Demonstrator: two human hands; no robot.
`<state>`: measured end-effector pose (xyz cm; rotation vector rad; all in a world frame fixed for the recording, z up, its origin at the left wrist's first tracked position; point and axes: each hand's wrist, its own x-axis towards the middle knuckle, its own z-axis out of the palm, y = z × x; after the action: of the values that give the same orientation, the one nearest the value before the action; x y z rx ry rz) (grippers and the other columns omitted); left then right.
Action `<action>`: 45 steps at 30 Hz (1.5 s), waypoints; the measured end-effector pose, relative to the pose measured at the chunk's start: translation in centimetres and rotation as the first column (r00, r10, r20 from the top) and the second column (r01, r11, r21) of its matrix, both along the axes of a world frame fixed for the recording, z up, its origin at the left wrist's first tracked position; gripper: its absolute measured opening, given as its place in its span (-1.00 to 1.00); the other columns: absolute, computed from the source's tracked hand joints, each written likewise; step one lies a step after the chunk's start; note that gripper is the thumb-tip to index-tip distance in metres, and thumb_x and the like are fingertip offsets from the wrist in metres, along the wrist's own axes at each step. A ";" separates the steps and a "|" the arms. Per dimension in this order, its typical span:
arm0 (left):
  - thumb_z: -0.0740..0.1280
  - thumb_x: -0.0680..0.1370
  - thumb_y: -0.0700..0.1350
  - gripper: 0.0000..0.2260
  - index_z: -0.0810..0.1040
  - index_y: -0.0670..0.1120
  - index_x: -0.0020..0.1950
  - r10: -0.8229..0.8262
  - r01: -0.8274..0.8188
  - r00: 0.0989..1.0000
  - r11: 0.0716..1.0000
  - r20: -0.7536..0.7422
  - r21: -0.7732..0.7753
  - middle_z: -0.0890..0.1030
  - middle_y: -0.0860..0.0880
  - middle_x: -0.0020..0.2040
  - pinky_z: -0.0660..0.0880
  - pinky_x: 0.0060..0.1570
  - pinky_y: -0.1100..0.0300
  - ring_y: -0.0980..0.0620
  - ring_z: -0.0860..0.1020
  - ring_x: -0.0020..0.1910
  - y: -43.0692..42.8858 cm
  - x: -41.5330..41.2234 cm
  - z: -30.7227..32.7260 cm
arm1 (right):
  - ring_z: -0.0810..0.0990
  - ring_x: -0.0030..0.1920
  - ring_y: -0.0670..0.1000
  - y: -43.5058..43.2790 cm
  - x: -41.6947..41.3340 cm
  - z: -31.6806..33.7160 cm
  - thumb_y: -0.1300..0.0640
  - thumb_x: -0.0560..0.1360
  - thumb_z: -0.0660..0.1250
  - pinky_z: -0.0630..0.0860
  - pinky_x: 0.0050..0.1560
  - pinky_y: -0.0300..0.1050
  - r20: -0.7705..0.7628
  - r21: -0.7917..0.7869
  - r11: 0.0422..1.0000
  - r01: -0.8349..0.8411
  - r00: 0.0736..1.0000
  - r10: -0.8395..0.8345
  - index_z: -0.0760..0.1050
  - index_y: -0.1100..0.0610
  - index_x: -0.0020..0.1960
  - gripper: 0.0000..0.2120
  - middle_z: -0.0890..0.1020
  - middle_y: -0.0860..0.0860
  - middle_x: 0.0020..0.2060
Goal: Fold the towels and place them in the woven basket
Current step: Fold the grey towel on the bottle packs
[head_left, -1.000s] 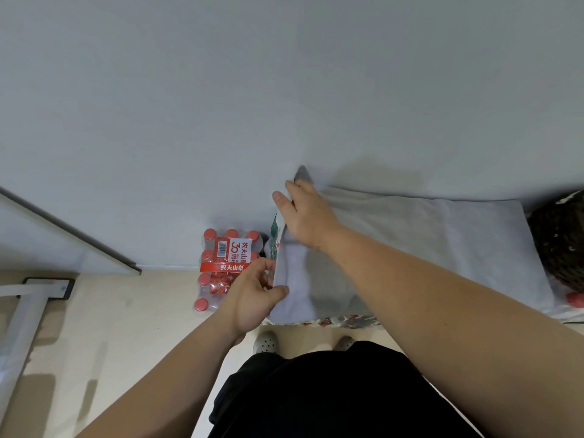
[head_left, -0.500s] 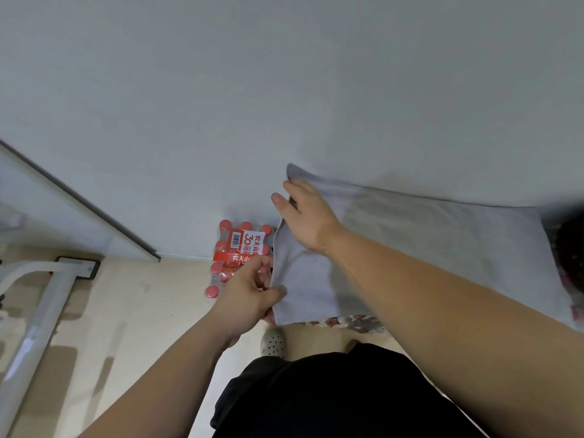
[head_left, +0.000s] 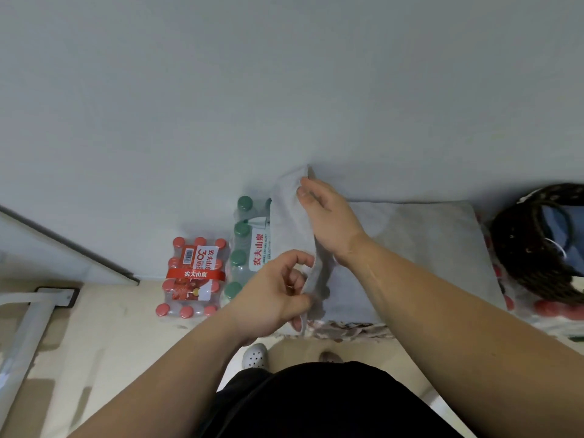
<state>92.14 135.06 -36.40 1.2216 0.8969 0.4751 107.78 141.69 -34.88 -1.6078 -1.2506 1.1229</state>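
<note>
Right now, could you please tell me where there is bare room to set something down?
Bare floor lies between the white frame and the red-capped bottles. The towel lies flat between right hand and basket. Crowded at its left edge: left hand, green-capped bottles.

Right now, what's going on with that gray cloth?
A person is folding a gray towel. The right hand pinches its far left corner and the left hand pinches the near left corner, holding that edge up while the rest lies flat. The woven basket sits at the right end with something blue inside. This towel is not in the basket yet. Packs of bottled water stand on the floor to the left.
</note>
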 end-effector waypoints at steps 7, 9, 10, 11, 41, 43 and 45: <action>0.32 0.40 -0.45 -0.52 0.50 0.04 0.17 -0.096 0.101 0.989 0.994 -0.111 0.040 0.42 -0.14 -0.27 0.63 -0.33 -0.04 -0.09 0.47 -0.41 -3.2 12.4 0.9 | 0.44 0.32 -0.21 -3.4 12.3 0.1 0.05 0.61 0.33 0.33 0.27 -0.38 -0.053 0.022 0.994 0.109 0.993 -0.108 0.44 0.05 0.44 -0.59 0.47 -0.14 0.39; 0.32 0.39 -0.43 -0.52 0.49 0.01 0.20 -0.095 0.105 0.978 0.993 -0.185 0.047 0.43 -0.09 -0.30 0.63 -0.33 -0.05 -0.06 0.51 -0.46 -3.9 15.6 0.3 | 0.43 0.34 -0.19 -4.2 15.4 -0.6 0.02 0.56 0.37 0.34 0.38 -0.22 -0.050 -0.014 0.992 0.123 0.991 -0.123 0.43 0.05 0.44 -0.53 0.46 -0.13 0.40; 0.31 0.38 -0.42 -0.51 0.48 -0.02 0.23 -0.091 0.106 0.970 0.993 -0.227 0.052 0.45 -0.05 -0.34 0.63 -0.33 -0.04 -0.05 0.53 -0.48 -4.2 17.0 -0.1 | 0.42 0.38 -0.16 -4.6 16.8 -1.1 0.00 0.53 0.38 0.34 0.42 -0.15 -0.035 -0.054 0.992 0.116 0.992 -0.118 0.42 0.06 0.45 -0.49 0.45 -0.13 0.41; 0.31 0.38 -0.42 -0.49 0.47 -0.05 0.27 -0.089 0.110 0.958 0.992 -0.272 0.063 0.46 0.02 -0.39 0.61 -0.35 0.00 -0.03 0.54 -0.50 -4.4 18.2 -0.7 | 0.42 0.39 -0.13 -4.9 17.9 -1.5 0.02 0.52 0.39 0.34 0.43 -0.11 -0.024 -0.106 0.990 0.093 0.995 -0.096 0.40 0.07 0.46 -0.47 0.45 -0.13 0.40; 0.43 0.50 -0.08 -0.80 0.59 0.02 0.11 0.305 -0.120 0.763 0.933 -0.570 0.339 0.60 -0.05 -0.30 0.52 -0.25 0.06 0.04 0.55 -0.37 -5.4 21.9 -2.2 | 0.10 0.50 0.22 -6.4 24.1 -3.1 -0.05 0.53 0.20 0.16 0.45 0.15 0.788 -0.219 0.953 -0.208 0.539 0.298 0.16 0.04 0.57 -0.37 0.03 0.08 0.59; 0.43 0.50 -0.07 -0.93 0.60 0.03 -0.04 0.473 -0.243 0.654 0.870 -0.590 0.428 0.57 0.00 -0.36 0.42 -0.29 0.16 0.06 0.52 -0.36 -5.5 19.4 -2.2 | 0.14 0.49 0.22 -6.0 22.2 -3.1 -0.06 0.54 0.21 0.17 0.47 0.11 0.772 -0.194 0.936 -0.294 0.543 0.331 0.21 0.04 0.55 -0.39 0.11 0.10 0.57; 0.42 0.50 -0.03 -0.93 0.56 0.03 -0.12 0.596 -0.377 0.563 0.801 -0.573 0.464 0.56 0.01 -0.38 0.41 -0.32 0.18 0.06 0.51 -0.38 -6.2 17.2 -2.2 | 0.21 0.44 0.20 -5.3 20.1 -3.2 -0.07 0.54 0.21 0.22 0.43 0.06 0.758 -0.184 0.910 -0.371 0.536 0.372 0.26 0.03 0.53 -0.42 0.22 0.09 0.52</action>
<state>109.30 128.91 -38.59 1.4414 1.9345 0.6165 127.85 136.35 -38.03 -1.9714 -2.2619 0.6076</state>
